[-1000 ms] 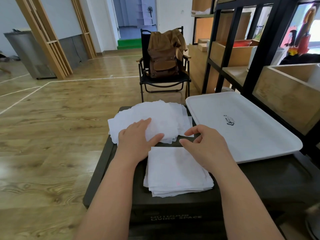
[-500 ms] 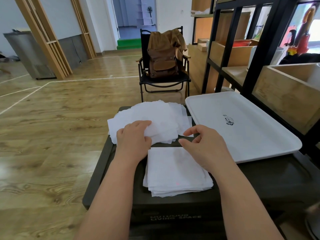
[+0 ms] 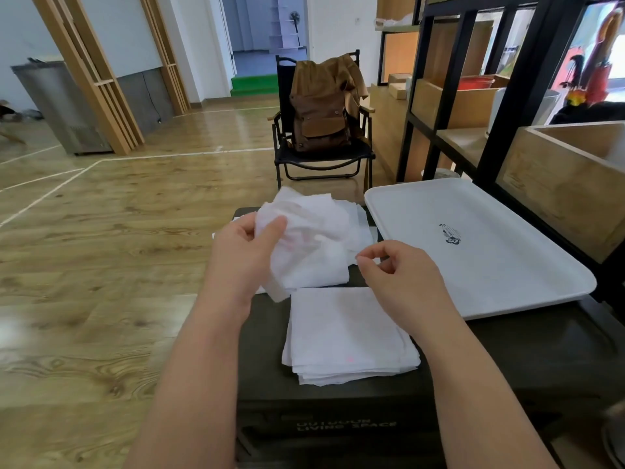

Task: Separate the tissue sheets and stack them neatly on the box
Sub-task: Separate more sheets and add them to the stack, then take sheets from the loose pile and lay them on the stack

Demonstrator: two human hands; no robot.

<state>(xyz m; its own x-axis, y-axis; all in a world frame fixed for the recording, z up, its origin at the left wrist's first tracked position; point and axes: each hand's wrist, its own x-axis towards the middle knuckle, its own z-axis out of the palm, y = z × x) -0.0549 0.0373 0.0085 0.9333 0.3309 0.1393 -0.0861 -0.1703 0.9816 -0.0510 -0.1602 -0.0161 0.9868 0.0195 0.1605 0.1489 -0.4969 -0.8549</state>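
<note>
You have a neat stack (image 3: 348, 336) on the box (image 3: 263, 377) and a loose heap (image 3: 351, 228) left behind it, your left hand (image 3: 241, 255) gripping lifted sheets (image 3: 304, 245), your right hand (image 3: 402, 279) pinching their edge.

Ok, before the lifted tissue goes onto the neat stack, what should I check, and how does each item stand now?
1. Left hand grips the crumpled white tissue sheet: ok.
2. Right hand pinches its edge: cannot tell.
3. Only one sheet lifted: cannot tell.
4. Sheet flat enough to lay down: not ok.
5. Squared white tissue stack on the dark box uncovered: ok.
6. White plastic tray clear of the stack: ok.
</note>
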